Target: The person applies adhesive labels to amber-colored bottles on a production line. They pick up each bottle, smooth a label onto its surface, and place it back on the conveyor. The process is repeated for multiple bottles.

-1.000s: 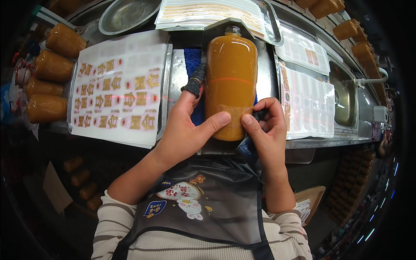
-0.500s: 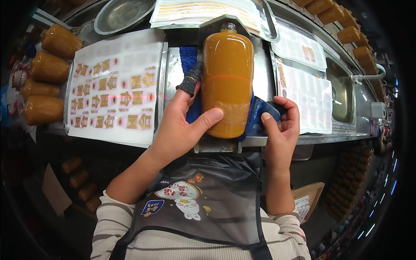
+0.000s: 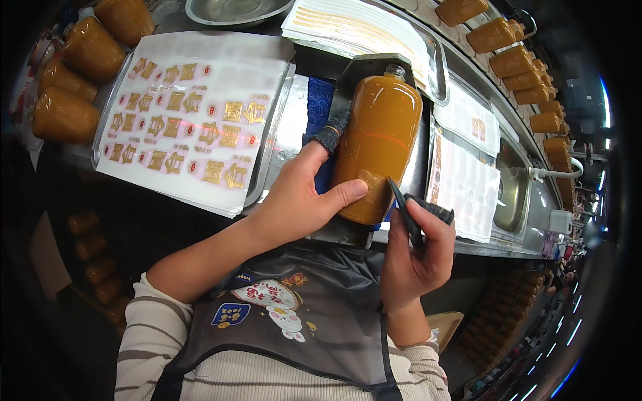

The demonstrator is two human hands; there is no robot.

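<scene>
Basically, L fingers (image 3: 346,194) grip glossy amber btl (image 3: 384,127), clear film (image 3: 377,190) nr btm; R fingers (image 3: 431,220) pinch dk tool (image 3: 404,206).

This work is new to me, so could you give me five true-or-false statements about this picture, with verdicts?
1. The left hand holds the glossy brown bottle. True.
2. The right hand is empty. False: it holds a dark scraper-like tool.
3. The bottle's neck points toward the apron. False: it points away from the apron.
4. Sheets with gold designs lie left of the bottle. True.
5. The metal sink is left of those sheets. False: it is right of them.
</scene>
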